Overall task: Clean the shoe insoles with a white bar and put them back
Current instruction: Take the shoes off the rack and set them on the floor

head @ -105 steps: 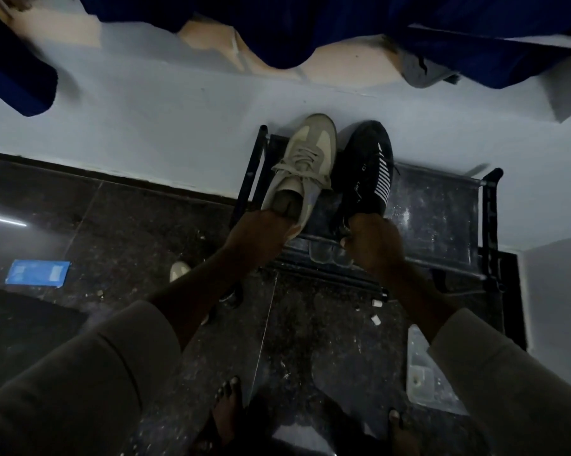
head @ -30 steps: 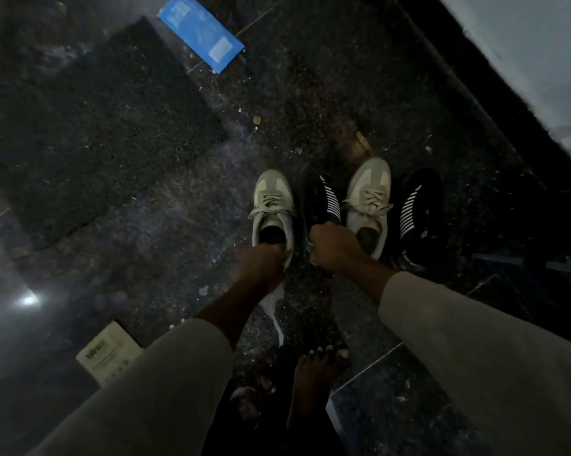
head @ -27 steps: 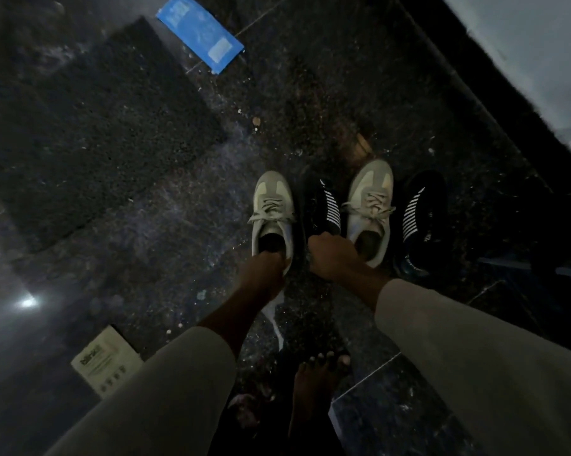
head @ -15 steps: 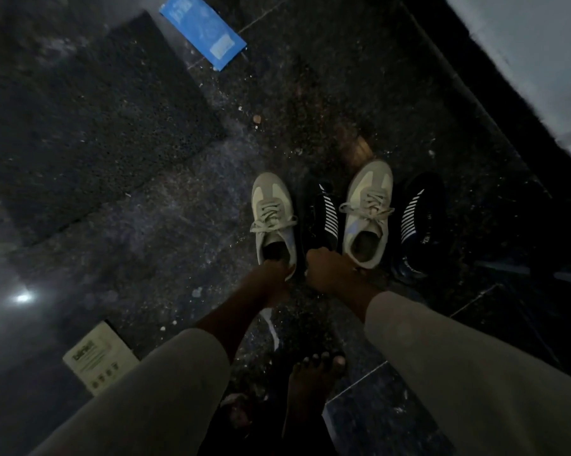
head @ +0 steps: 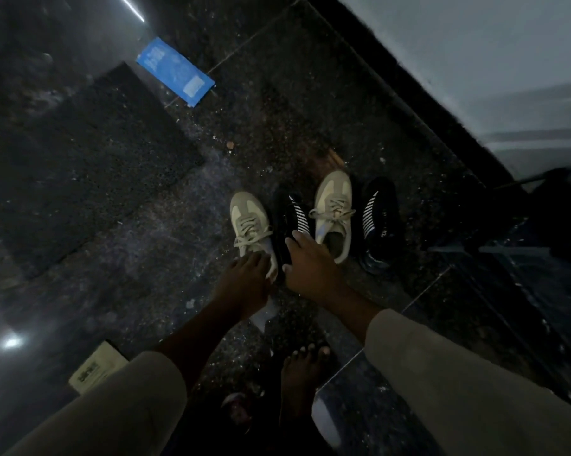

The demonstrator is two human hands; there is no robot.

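Observation:
Four shoes stand in a row on the dark stone floor, alternating beige and black. My left hand (head: 244, 278) rests with loose fingers on the heel of the left beige sneaker (head: 249, 222). My right hand (head: 310, 264) lies with straight fingers on the heel of the black striped shoe (head: 292, 218) beside it. The second beige sneaker (head: 333, 205) and the second black striped shoe (head: 378, 218) stand untouched to the right. The insoles are hidden inside the shoes. I see no white bar that I can tell for sure.
A dark mat (head: 80, 153) lies to the left, with a blue packet (head: 175, 75) beyond it. A beige card (head: 95, 370) lies near my left sleeve, and a pale scrap (head: 264, 315) shows under my left wrist. My bare foot (head: 302, 373) is below. A black rack (head: 508, 248) and a pale wall (head: 475, 60) are on the right.
I carried a beige and a black shoe from the rack down to the floor beside the other two. In the last half second both hands loosened from the heels, and the fingers now lie straight.

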